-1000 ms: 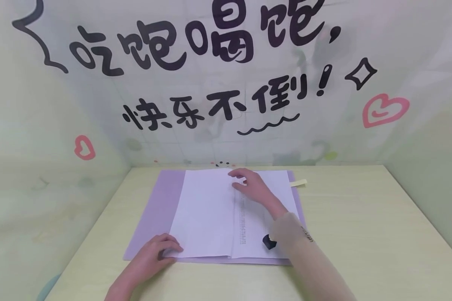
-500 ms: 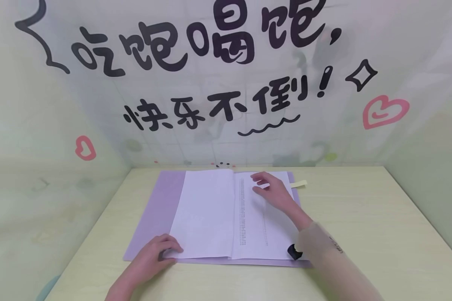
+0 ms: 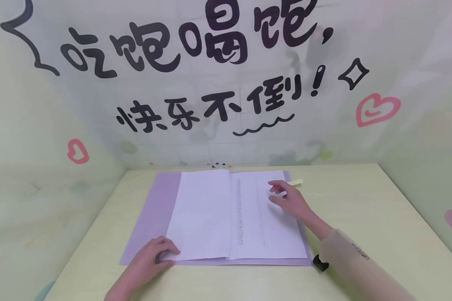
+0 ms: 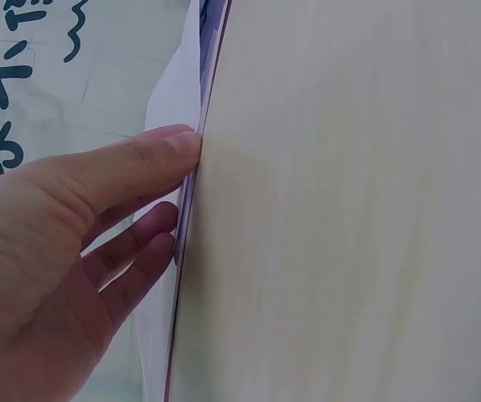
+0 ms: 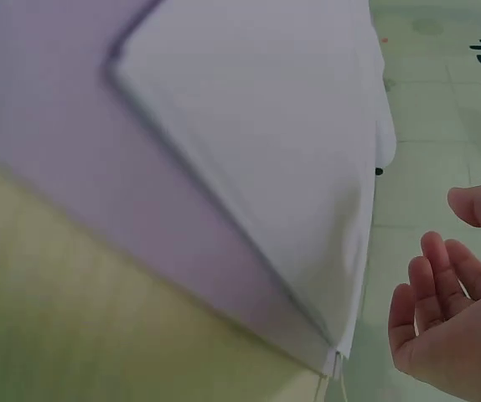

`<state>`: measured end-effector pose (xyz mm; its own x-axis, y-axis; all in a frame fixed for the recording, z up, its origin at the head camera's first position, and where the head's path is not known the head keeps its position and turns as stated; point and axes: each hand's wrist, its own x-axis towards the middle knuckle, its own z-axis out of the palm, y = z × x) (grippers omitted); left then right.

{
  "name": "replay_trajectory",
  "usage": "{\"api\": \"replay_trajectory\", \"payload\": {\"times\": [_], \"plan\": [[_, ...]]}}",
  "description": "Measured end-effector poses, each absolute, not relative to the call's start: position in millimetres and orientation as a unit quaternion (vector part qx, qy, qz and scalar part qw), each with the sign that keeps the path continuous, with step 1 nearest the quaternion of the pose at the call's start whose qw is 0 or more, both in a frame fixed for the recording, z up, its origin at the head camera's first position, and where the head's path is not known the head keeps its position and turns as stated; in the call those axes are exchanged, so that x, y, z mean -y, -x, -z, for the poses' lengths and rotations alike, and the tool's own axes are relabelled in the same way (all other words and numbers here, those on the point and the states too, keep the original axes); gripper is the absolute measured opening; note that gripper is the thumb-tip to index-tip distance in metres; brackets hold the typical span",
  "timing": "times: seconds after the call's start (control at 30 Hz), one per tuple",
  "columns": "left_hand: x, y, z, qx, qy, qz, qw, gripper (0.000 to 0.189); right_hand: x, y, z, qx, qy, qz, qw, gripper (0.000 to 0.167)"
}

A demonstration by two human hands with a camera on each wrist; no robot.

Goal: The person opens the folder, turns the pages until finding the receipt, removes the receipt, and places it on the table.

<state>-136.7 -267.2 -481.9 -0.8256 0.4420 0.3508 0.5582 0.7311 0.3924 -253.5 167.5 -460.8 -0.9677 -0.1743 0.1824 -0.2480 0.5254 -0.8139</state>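
A purple-covered folder or booklet [image 3: 152,213] lies open on the table. Its left page [image 3: 201,217] is blank white; columns of tiny print run down the right page [image 3: 282,242]. My left hand [image 3: 147,256] rests at the lower left corner of the left page, fingers arched on the paper. In the left wrist view, its thumb [image 4: 186,149] touches the sheet and cover edge. Over the upper right part of the right page hovers my right hand [image 3: 291,202], its fingers loosely curled around nothing. The right wrist view shows that hand [image 5: 462,314] apart from the paper.
A pale yellow tab [image 3: 295,182] sticks out past the folder's right edge. The light wood table [image 3: 365,217] meets a white sheet wall [image 3: 211,146] with black lettering behind, and pale walls stand on both sides. A black device [image 3: 320,263] sits by the right sleeve.
My right hand has moved rightward from the middle fold to the right side of the printed page, uncovering its print. The left hand keeps its place. The head view has shifted slightly.
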Motion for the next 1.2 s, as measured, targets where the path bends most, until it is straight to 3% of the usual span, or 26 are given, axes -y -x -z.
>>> {"api": "replay_trajectory", "payload": {"times": [0.2, 0.63, 1.2], "plan": [[269.0, 133.6, 479.1, 0.926, 0.262, 0.249, 0.108, 0.035, -180.7, 256.8, 468.3, 0.881, -0.093, -0.463, 0.030, 0.048], [268.9, 134.4, 476.2, 0.930, 0.249, 0.258, 0.084, 0.031, -209.5, 272.5, 474.1, 0.872, -0.025, -0.486, -0.055, 0.064], [270.3, 136.5, 478.2, 0.924, 0.266, 0.258, 0.096, 0.033, -228.2, 283.0, 473.4, 0.896, -0.101, -0.415, -0.121, 0.074]]}}
